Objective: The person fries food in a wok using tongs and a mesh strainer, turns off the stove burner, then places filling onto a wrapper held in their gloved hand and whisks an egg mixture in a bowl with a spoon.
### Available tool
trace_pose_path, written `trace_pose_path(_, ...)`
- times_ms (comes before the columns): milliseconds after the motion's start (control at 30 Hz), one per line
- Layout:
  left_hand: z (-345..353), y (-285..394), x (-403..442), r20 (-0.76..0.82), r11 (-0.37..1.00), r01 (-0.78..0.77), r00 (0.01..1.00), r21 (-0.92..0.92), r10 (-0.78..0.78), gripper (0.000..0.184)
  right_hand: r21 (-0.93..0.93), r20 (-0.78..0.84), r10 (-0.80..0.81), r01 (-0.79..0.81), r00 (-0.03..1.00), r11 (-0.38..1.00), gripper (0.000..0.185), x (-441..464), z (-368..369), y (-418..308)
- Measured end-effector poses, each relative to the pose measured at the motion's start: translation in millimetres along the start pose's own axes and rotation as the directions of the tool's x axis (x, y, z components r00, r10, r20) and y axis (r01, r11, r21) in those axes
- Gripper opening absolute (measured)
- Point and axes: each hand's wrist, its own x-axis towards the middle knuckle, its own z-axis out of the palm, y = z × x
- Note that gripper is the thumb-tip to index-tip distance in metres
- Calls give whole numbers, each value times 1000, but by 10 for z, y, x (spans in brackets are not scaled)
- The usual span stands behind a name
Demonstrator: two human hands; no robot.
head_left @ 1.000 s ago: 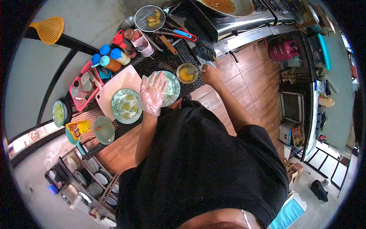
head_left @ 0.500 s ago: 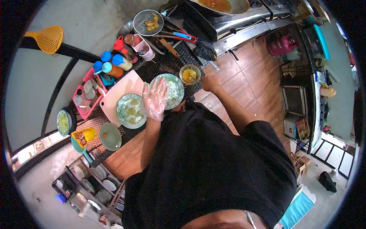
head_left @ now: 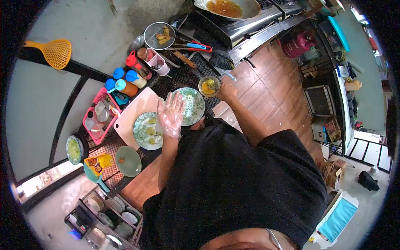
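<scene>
My left hand, in a clear plastic glove, is open with its fingers spread between two patterned plates. The left plate holds white powder and several yellowish-green lumps. White and green bits lie on the other plate. My right hand is closed beside a small bowl of yellow liquid; what it grips is too small to make out. A greenish lump shows in the bowl. Just beyond the right hand is a light blue handle.
A pink cutting board lies under the left plate. Beyond stand squeeze bottles, a pink basket and a strainer with fried pieces. A green bowl is at left; a pan sits on the stove.
The view has shifted, and the lump now shows plainly in the small bowl. My right hand has come away from the blue handle and lower beside the bowl. My left hand remains spread.
</scene>
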Motion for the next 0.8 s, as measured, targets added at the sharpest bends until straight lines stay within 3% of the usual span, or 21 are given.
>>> trace_pose_path(300, 65, 129, -127, -78, 995, 47, 996, 90, -40, 64, 224, -85, 117, -95, 990, 970, 31, -47, 106, -25)
trace_pose_path(400, 85, 138, -165, -82, 992, 62, 995, 112, -53, 65, 234, -55, 52, -38, 997, 972, 39, -12, 201, 25)
trace_pose_path(467, 73, 144, -186, -94, 990, 76, 993, 119, -65, 65, 145, -271, -34, 75, 962, 987, 36, 12, 284, 53)
trace_pose_path(500, 68, 150, -193, -101, 990, 83, 992, 114, -72, 66, 61, -326, -116, 143, 938, 988, 33, 17, 314, 105)
trace_pose_path(600, -76, 189, -178, -84, 991, 102, 992, 88, -95, 66, 10, -391, -155, 172, 907, 985, 30, -22, 220, 197)
trace_pose_path(633, -96, 193, -176, -56, 992, 111, 993, 67, -108, 66, 81, -311, -92, 123, 946, 989, 32, -54, 150, 170)
trace_pose_path(800, -105, 154, -169, -81, 990, 126, 989, 62, -121, 67, 17, -261, -90, 98, 961, 995, 39, -169, 176, 119)
